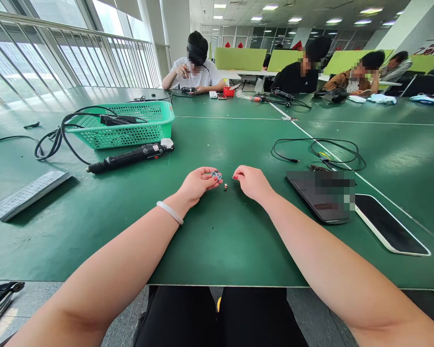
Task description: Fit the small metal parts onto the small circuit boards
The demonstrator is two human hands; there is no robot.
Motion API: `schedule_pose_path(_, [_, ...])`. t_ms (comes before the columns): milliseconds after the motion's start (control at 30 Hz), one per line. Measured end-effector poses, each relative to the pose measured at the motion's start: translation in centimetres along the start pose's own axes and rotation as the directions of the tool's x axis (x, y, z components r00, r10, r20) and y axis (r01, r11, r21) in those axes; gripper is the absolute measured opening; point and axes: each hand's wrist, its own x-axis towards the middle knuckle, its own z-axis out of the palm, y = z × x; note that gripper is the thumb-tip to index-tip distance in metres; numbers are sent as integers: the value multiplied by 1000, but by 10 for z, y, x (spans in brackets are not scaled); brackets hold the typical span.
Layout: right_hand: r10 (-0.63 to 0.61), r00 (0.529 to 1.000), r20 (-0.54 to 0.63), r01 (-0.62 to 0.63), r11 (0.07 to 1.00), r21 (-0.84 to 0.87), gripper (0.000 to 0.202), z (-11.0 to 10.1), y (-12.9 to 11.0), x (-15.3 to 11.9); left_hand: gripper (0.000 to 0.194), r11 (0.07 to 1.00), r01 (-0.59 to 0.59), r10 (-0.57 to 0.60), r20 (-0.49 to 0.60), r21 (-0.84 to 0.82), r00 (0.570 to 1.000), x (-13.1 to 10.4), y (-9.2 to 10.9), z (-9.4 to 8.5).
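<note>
Between the left hand's gripping fingers sits a small blue part, its long axis unclear. Just beside it, a tiny piece lies on the green table, nearer that hand than the right hand, whose fingers are pinched closed, any hold too small to tell.

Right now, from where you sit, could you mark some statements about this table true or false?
1. The left hand holds a small blue piece. True.
2. The green mesh plastic basket is empty. False: a black item lies in it.
3. A long black cylindrical tool lies beside the basket. True.
4. The hands are touching. False: a gap separates the left hand from the right hand.
</note>
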Motion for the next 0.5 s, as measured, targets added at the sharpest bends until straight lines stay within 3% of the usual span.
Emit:
schedule_pose_path(167, [-65,983,-174,104,969,225,14,-8,-24,-13,22,998,-43,42,21,44,999,-5,3,4])
schedule_pose_path(333, [-191,945,-266,252,943,217,16,-6,-38,-20,27,996,-83,80,66,36,995,-5,2,6])
schedule_pose_path(500, [-163,952,-258,215,959,185,28,-2,-28,-15,25,995,-90,90,11,34,996,-5,3,4])
